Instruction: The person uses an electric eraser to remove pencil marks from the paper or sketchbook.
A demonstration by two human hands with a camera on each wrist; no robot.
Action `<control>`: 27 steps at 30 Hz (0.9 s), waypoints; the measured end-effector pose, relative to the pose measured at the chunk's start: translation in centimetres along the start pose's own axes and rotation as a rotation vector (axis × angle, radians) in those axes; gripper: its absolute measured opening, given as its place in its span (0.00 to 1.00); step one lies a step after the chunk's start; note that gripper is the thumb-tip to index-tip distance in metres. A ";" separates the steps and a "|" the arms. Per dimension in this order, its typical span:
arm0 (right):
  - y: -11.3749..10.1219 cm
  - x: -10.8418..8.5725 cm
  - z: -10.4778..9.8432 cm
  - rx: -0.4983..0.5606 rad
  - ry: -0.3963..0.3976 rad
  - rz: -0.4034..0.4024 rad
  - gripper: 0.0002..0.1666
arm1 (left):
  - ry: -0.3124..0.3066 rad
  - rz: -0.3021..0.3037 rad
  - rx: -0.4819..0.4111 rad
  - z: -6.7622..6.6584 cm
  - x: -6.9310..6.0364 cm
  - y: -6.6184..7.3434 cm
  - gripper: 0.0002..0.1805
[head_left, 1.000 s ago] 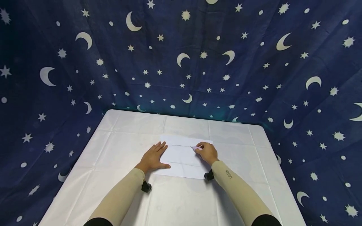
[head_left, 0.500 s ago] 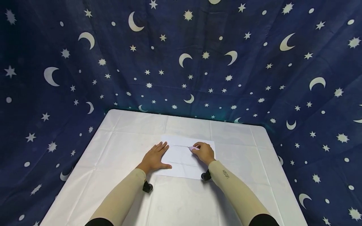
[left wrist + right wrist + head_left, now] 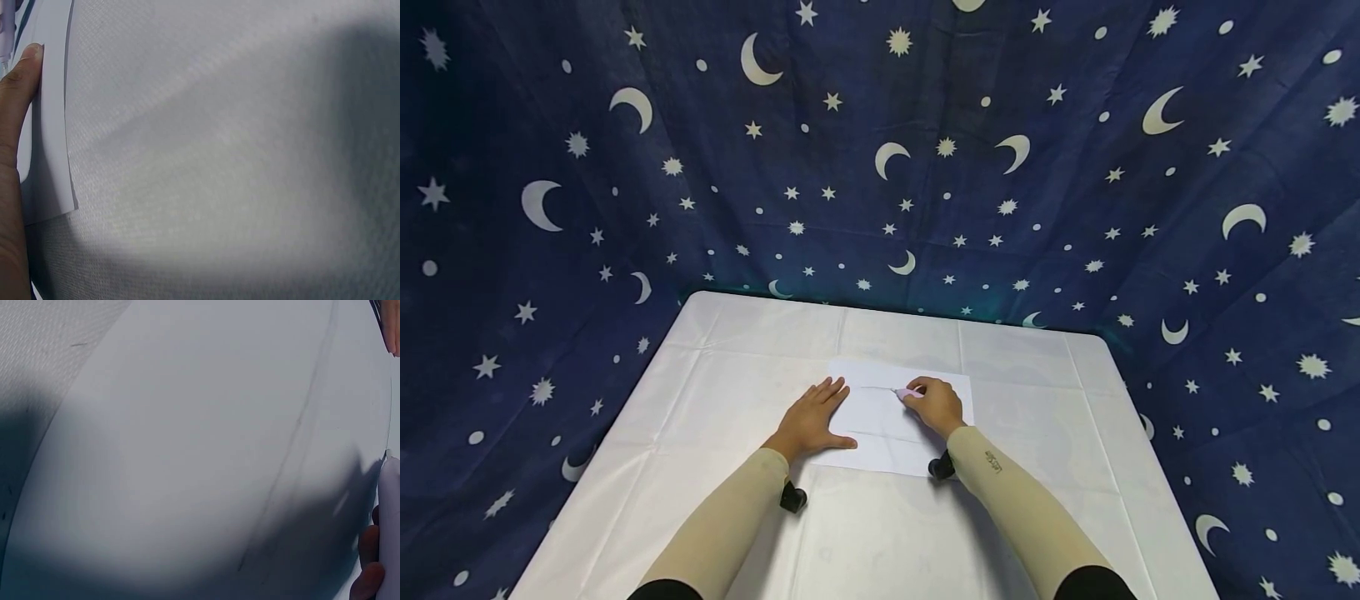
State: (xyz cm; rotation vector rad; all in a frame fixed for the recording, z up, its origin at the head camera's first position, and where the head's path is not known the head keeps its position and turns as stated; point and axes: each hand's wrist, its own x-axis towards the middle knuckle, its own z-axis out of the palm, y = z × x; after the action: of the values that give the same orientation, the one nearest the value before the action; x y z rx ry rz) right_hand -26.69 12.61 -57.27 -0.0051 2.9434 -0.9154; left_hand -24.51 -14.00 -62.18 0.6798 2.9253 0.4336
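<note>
A white sheet of paper (image 3: pixel 880 412) lies on the table with two thin lines across it. My left hand (image 3: pixel 808 421) rests on its left side, fingers and thumb spread. My right hand (image 3: pixel 942 407) pinches a pale purple pen-shaped tool (image 3: pixel 908 394); its exact kind is hard to tell. The tool's narrow tip meets the right end of the visible upper line. In the right wrist view, the purple barrel (image 3: pixel 390 512) is at the right edge, and the lower line (image 3: pixel 294 444) shows as a grey stroke. My left thumb (image 3: pixel 19 81) appears in the left wrist view.
A creased white cloth (image 3: pixel 880 533) covers the table around the paper. Dark blue curtains (image 3: pixel 850 167) with moons and stars hang behind and at both sides. Small black wrist cameras (image 3: pixel 793 497) sit under both wrists.
My right hand has moved left with the purple tool, its tip following the upper line. The visible stretch of line left of the tip is shorter. My left hand stays put on the paper.
</note>
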 end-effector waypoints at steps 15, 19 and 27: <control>0.7 0.0 -0.4 -0.006 -0.001 0.014 0.13 | -0.041 -0.019 0.014 -0.6 -0.2 0.0 0.62; 0.8 0.0 -0.3 -0.005 0.004 0.015 0.14 | -0.040 -0.016 0.012 -0.7 -0.3 0.0 0.62; 0.2 0.0 0.0 -0.003 -0.004 0.010 0.14 | -0.044 -0.008 0.009 -0.6 0.0 0.3 0.62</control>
State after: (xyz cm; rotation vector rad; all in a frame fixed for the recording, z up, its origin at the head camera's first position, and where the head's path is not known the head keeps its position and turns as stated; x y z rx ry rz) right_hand -26.64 12.76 -57.34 0.0081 2.9382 -0.9086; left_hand -24.45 -13.92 -61.57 0.6698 2.8893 0.3994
